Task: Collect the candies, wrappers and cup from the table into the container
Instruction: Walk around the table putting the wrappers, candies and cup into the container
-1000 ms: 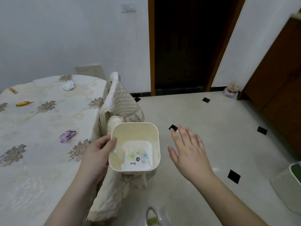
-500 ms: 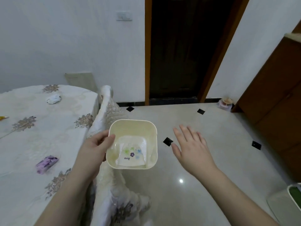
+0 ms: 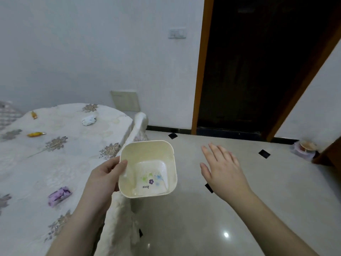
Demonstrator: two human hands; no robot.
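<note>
Far left: table [image 3: 27,172] under a white cloth with grey floral prints. On it, well apart from each other: small orange candy [image 3: 33,115] near the back edge, yellow candy [image 3: 36,134] nearer the middle, purple candy [image 3: 59,196] toward the front, white crumpled wrapper [image 3: 89,120] near the back right. Left hand [image 3: 103,179] grips the cream square container [image 3: 147,168] by its left rim, thumb over the lip, fingers curled underneath; held in the air just off the table's right edge, above a cloth-covered chair [image 3: 121,215]. Container holds nothing loose; flower print on its bottom. Right hand [image 3: 224,169] hovers over the tiled floor [image 3: 230,209], fingers straight and spread, palm down, touching nothing. Far right by the wall: small cup-like thing [image 3: 305,147] on the floor, too blurred to identify.
</note>
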